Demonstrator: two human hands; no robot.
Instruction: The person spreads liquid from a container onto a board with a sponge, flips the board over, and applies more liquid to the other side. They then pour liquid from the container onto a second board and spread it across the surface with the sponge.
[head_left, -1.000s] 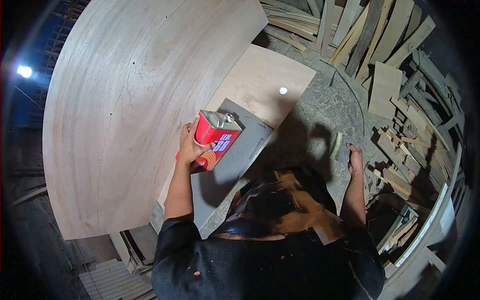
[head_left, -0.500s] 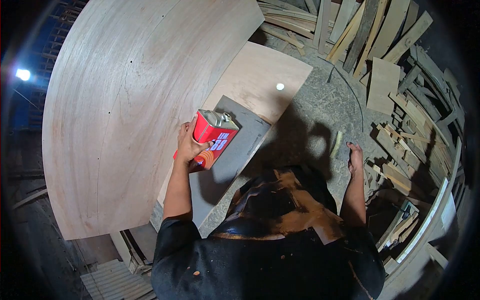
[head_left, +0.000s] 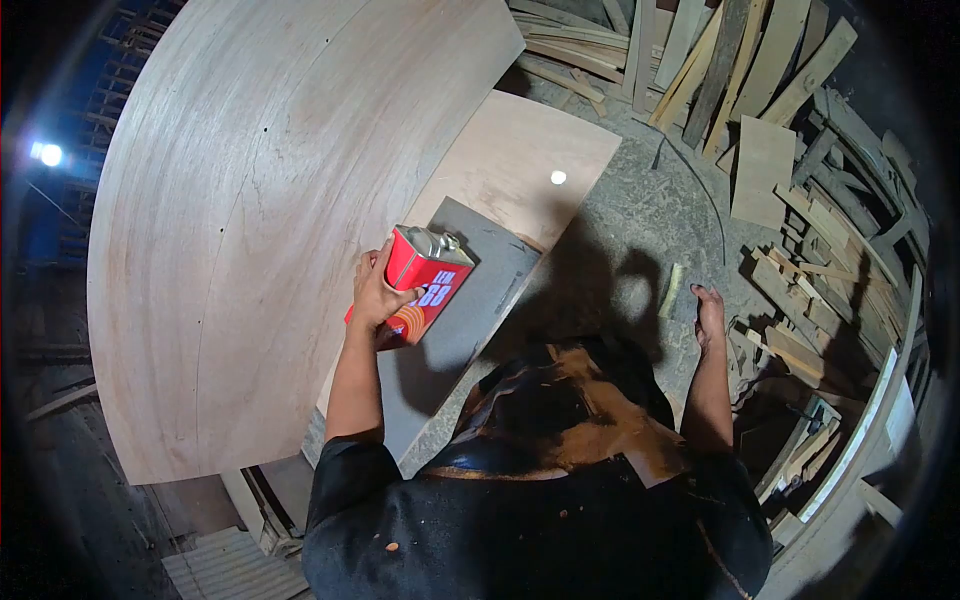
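Note:
My left hand [head_left: 378,292] is wrapped round a red metal can [head_left: 425,285] with a silver top and a spout, tilted over a grey board [head_left: 480,235]. Beside the can lies a large pale plywood sheet [head_left: 230,220], and a smaller plywood piece [head_left: 510,150] with a white round spot [head_left: 558,177] shows beyond the grey board. Out to the right, my right hand [head_left: 709,308] hangs over the floor, its fingers partly curled; whether anything small is between them cannot be made out.
Wood planks [head_left: 740,70] lean at the upper right, and offcuts [head_left: 810,290] are heaped along the right side. A dark cable [head_left: 700,180] crosses the concrete floor [head_left: 640,230]. Corrugated sheet [head_left: 230,570] lies at the lower left.
The view has shifted slightly. My left hand still holds the can, and my right hand is in nearly the same pose.

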